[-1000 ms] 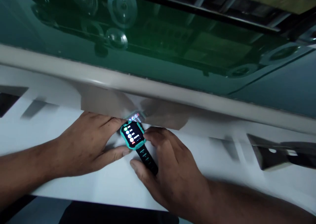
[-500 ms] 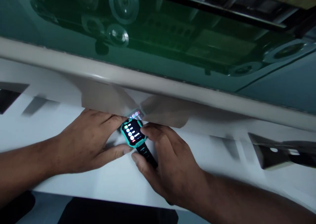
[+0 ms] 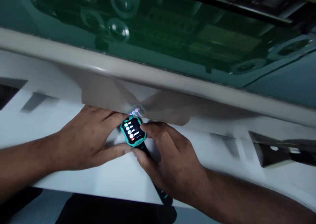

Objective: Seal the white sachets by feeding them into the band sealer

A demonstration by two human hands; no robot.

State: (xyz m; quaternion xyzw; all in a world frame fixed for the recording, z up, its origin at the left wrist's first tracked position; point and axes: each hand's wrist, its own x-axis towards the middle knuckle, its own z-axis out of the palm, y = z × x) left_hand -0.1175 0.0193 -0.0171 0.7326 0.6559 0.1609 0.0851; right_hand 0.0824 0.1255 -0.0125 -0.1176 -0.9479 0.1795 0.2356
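While its lit screen (image 3: pixel 131 130) stays uncovered, the teal smartwatch (image 3: pixel 130 141) is held over the white bench (image 3: pixel 98 181), its case cupped by the half-closed left hand (image 3: pixel 85 136) and its black strap (image 3: pixel 142 147) pinched by the right hand (image 3: pixel 170 154)

I could not read the tiny text on the watch's (image 3: pixel 132 131) screen (image 3: pixel 130 130). Its strap (image 3: pixel 163 195) passed out of my sight beneath the right hand (image 3: pixel 170 161), showing again only below it. The left forearm (image 3: pixel 27 154) and right forearm (image 3: pixel 247 197) ran off the frame. Dark shapes (image 3: pixel 269 154) on the counter (image 3: pixel 103 178) were blurred, and a black object (image 3: pixel 111 210) was cut off at the bottom.
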